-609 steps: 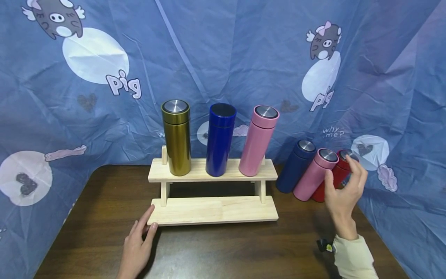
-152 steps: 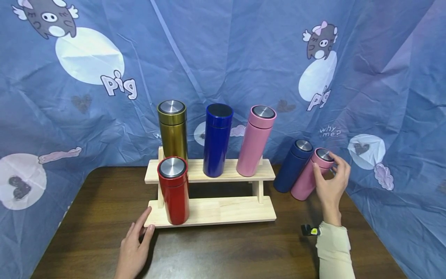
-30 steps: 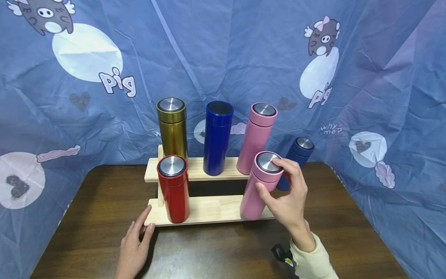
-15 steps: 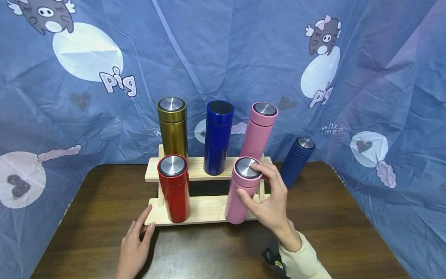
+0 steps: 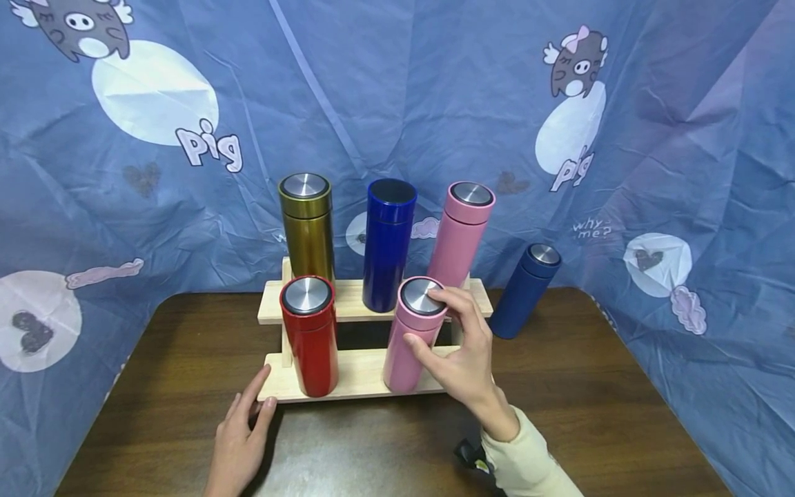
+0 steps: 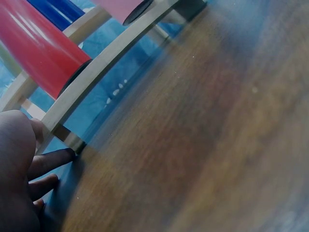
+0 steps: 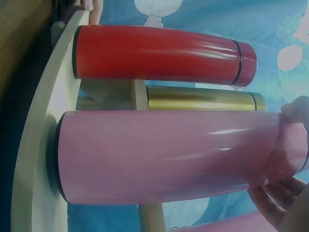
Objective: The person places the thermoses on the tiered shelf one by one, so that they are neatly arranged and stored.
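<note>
My right hand (image 5: 466,359) grips a pink vacuum flask (image 5: 402,362) near its steel-topped lid, thumb on the left side. The flask stands upright on the lower shelf of a two-tier wooden rack (image 5: 360,369); in the right wrist view the base of the pink flask (image 7: 159,157) meets the shelf. A red vacuum flask (image 5: 317,355) is further left on that shelf. At the rack's left end rests my left hand (image 5: 239,438), its fingers fairly straight and touching the lower shelf's corner. The left wrist view has this left hand (image 6: 19,164) beside the shelf end.
On the upper shelf stand a gold flask (image 5: 308,238), a blue flask (image 5: 388,248) and another pink flask (image 5: 461,238). A dark blue flask (image 5: 524,297) stands on the brown table (image 5: 577,414), right of the rack. A blue patterned cloth (image 5: 397,90) hangs behind.
The right hand carried the pink flask from the table at right onto the lower shelf, lately shifting it left. Earlier, the red flask came onto that shelf too. The left hand stayed put.
</note>
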Demonstrator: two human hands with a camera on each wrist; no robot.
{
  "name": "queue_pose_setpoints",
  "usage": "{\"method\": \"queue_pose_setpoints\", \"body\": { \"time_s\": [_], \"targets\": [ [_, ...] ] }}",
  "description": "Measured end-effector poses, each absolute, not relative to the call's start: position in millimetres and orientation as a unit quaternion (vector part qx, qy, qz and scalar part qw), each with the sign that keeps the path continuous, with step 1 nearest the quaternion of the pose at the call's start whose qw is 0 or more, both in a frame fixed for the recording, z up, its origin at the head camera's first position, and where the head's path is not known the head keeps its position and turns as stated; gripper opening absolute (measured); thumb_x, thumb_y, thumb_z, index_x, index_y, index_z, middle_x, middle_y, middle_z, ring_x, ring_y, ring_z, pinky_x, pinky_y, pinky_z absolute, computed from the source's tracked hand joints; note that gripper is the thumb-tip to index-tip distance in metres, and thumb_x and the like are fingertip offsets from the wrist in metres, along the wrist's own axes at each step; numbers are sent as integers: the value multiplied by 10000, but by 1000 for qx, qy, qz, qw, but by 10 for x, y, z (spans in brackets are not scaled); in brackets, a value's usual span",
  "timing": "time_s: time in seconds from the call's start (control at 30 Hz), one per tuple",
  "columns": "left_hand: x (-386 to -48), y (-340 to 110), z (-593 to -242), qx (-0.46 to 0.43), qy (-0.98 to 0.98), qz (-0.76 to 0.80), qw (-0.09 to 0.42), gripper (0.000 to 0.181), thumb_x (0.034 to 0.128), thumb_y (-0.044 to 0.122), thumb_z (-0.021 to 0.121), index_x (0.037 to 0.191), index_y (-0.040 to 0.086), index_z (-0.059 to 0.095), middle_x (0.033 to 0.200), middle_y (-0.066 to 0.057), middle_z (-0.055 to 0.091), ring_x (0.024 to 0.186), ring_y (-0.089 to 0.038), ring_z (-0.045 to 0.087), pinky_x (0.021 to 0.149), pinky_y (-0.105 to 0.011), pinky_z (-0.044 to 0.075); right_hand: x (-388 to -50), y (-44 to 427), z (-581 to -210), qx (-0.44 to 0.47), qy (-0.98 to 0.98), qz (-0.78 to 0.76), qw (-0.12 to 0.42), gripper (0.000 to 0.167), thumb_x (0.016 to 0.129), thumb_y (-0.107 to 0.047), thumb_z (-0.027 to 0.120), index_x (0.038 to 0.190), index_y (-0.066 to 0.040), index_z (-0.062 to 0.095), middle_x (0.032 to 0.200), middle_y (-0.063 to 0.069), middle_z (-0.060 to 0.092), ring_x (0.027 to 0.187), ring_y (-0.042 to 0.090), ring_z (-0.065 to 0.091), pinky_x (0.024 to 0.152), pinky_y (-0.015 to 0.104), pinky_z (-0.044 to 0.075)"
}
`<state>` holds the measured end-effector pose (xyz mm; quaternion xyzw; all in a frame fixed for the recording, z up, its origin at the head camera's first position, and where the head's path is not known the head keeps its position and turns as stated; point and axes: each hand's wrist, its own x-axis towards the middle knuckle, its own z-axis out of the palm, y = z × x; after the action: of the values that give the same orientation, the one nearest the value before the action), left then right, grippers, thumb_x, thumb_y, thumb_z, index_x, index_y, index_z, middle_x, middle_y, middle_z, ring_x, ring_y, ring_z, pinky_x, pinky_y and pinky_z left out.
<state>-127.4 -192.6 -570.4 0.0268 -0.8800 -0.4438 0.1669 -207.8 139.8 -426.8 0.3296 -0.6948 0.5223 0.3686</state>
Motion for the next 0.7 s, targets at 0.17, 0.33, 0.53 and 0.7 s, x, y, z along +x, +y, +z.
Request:
{"method": "queue_pose_setpoints", "body": {
  "time_s": [0.17,0.33,0.53,0.7],
  "targets": [
    [-1275,-1933,-5703,29,-880,-444,164,532,1128,206,659,1647,177,551,1465,-255,682,1183,-420,764,1299,-672,342,-2102,1340,-4286,335,-690,529,363,613,801,-51,940,1337,64,665,1283,262,673,1222,229,677,1057,278,618],
    [-1279,-1931,-5705,29,-879,-445,166,533,1124,198,665,1645,177,555,1464,-252,683,1188,-409,763,1303,-666,340,-2103,1281,-4295,339,-692,529,355,626,795,-27,941,1349,53,661,1306,262,668,1244,235,674,1077,296,615],
    [-1274,-1920,-5697,31,-879,-446,164,528,1129,208,657,1645,174,553,1417,-276,708,1178,-428,768,1311,-661,328,-2109,1234,-4322,343,-696,523,352,627,811,-49,954,1357,46,661,1321,262,674,1260,245,676,1085,322,621],
    [-1277,-1912,-5683,35,-880,-448,154,521,1147,237,631,1656,175,537,1534,-242,637,1203,-483,751,1324,-661,305,-2126,1218,-4336,348,-693,524,353,606,853,-117,955,1358,45,662,1299,247,683,1231,243,686,1061,305,629]
  ]
}}
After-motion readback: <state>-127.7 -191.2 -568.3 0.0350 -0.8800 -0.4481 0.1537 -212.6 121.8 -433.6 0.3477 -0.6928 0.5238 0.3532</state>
